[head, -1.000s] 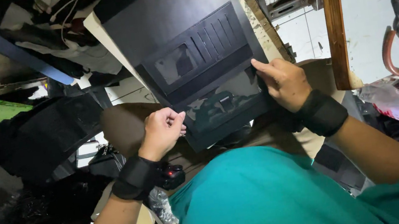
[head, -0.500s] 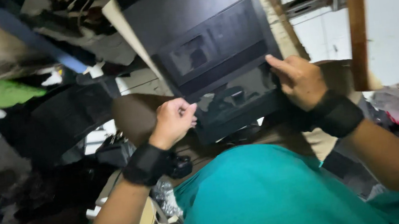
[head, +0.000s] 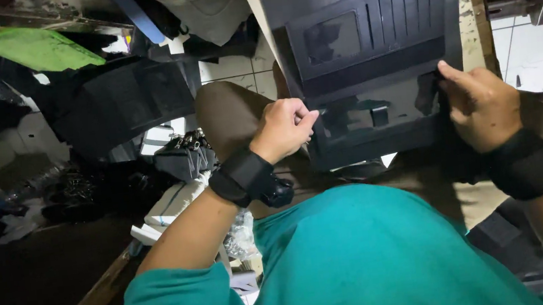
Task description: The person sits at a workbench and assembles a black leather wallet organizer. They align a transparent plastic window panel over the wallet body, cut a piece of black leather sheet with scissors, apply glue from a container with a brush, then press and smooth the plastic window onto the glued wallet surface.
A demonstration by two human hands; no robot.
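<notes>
- The teal shirt [head: 358, 258] of the person fills the bottom of the view, with both forearms reaching forward from it.
- A large black plastic panel [head: 368, 46] rests on the person's lap and leans away toward the top of the view. It has a raised rectangular section with a row of vertical slots and a recessed lower part near the hands.
- A second black flat panel [head: 119, 102] lies to the left among clutter, beside a bright green sheet [head: 35, 48] at the top left.
- A wooden strip [head: 476, 6] runs upright just behind the large panel's right edge, over white floor tiles [head: 526, 55].
- The right hand [head: 481, 108] grips the panel's lower right edge. Its thumb lies on the front face and its fingers curl behind, so how tightly they close cannot be told.
- The left hand [head: 282, 129] is curled into a loose fist, knuckles up, its fingertips pinching the panel's lower left edge.
- Each wrist wears a black band; the left wristband [head: 243, 176] and the right wristband [head: 525, 164] sit just behind the hands.
</notes>
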